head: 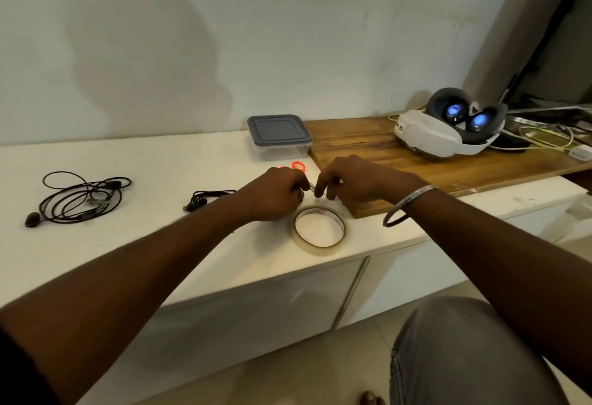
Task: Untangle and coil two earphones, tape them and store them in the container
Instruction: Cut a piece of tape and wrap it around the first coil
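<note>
— While the left hand [275,195] and the right hand [349,180] crowd together just behind the tape roll [320,248], where do the earphones lie?

— Both are on the white bench [160,244], out to the left. The loose earphone [80,199] sprawls in wide black loops, well apart from the hands. The bundled earphone [205,198] sits nearer in a tighter bunch, and its right end is hidden behind the left forearm.

— And the left hand?

— Clenched, knuckles up, fingers curled under. A thin shiny sliver [312,187] pokes out beside it toward the right hand, and the orange scissor handles [298,166] show just beyond its knuckles. Whether it grips them I cannot tell.

— The right?

— Its fingers bend downward, with the tips close to that sliver and near the left fingertips. Whether they pinch anything I cannot tell. A metal bangle [407,206] rings the wrist.

— The container [278,137]?

— Behind the hands, near the wall, with its grey lid on, just beside the left corner of the wooden board [368,148]. A white headset [432,135] rests farther right on that board.
</note>
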